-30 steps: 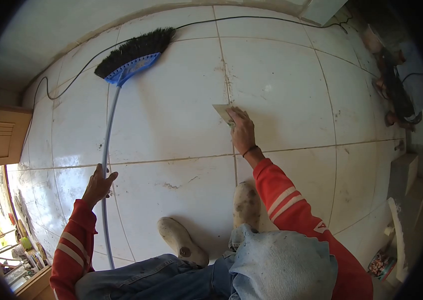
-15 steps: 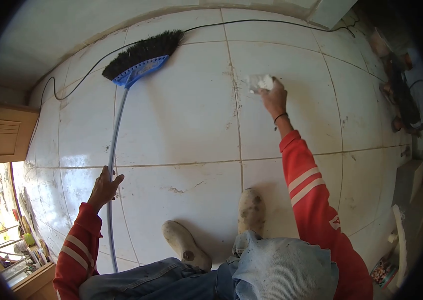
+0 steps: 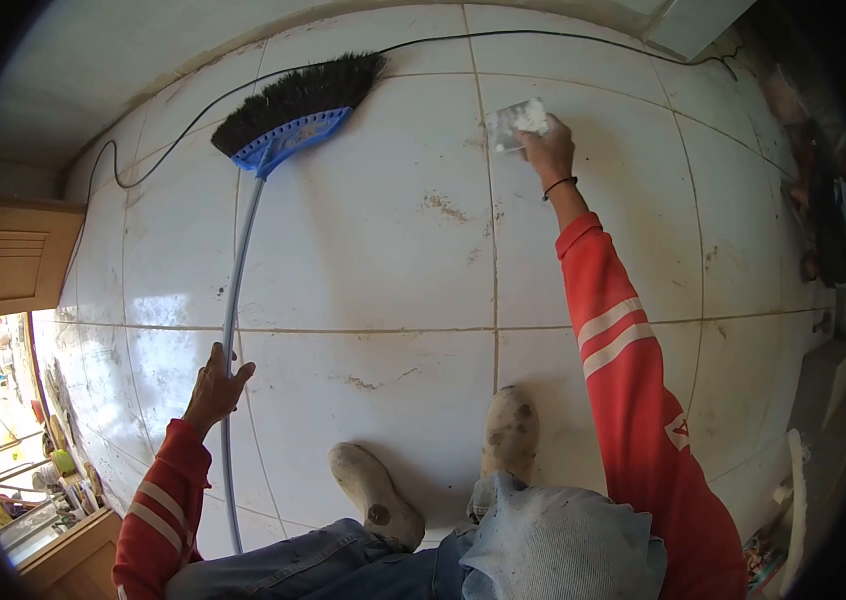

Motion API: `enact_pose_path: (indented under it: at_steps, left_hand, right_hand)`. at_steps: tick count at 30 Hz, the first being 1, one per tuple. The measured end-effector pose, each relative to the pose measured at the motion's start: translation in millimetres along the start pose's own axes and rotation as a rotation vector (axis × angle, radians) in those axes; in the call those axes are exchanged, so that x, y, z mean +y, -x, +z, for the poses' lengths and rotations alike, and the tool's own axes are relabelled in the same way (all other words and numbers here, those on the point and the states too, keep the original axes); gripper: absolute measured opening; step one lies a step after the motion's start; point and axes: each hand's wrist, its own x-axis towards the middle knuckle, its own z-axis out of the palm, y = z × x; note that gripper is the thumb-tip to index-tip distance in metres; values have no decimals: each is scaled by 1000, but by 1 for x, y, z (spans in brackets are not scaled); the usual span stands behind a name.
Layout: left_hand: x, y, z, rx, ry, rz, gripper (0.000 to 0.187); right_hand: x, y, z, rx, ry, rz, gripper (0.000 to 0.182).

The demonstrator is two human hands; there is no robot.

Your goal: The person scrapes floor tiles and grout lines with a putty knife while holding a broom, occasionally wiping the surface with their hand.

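My right hand (image 3: 546, 150) reaches far forward and grips a flat metal scraper (image 3: 515, 122), its blade on the white floor tile (image 3: 363, 230) beside a grout line. My left hand (image 3: 216, 385) holds the pale handle of a broom (image 3: 243, 250). The broom's blue head and black bristles (image 3: 298, 95) rest on the floor at the far left. Both arms wear red sleeves with white stripes. My two dirty white boots (image 3: 375, 495) stand on the tiles near me.
A black cable (image 3: 173, 140) runs along the far edge of the floor by the wall. A wooden door (image 3: 3, 255) stands at the left. Tools and clutter (image 3: 823, 220) lie along the right side. Dirty spots mark the tiles.
My right hand has moved the scraper away from me along the grout line, from mid-floor to near the far wall. The left hand stays on the broom handle.
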Motion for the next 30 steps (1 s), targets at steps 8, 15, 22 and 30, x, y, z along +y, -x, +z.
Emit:
enact_pose_path:
  at_steps: [8,15,22,30]
  left_hand:
    - [-5,-6,7,-14,10,28,73]
    - [-48,-27,25,167,-92,162,69]
    - [-7,-4,12,23,47,17,72]
    - [-15,-10,15,105,0,134,57]
  right_hand:
    - [-6,1,9,-262,34,13,36]
    - [-11,38,3,-321,33,23,35]
    - [-9,36,-7,-65,-43,-47,32]
    - [-19,43,5,11,392,-210,33]
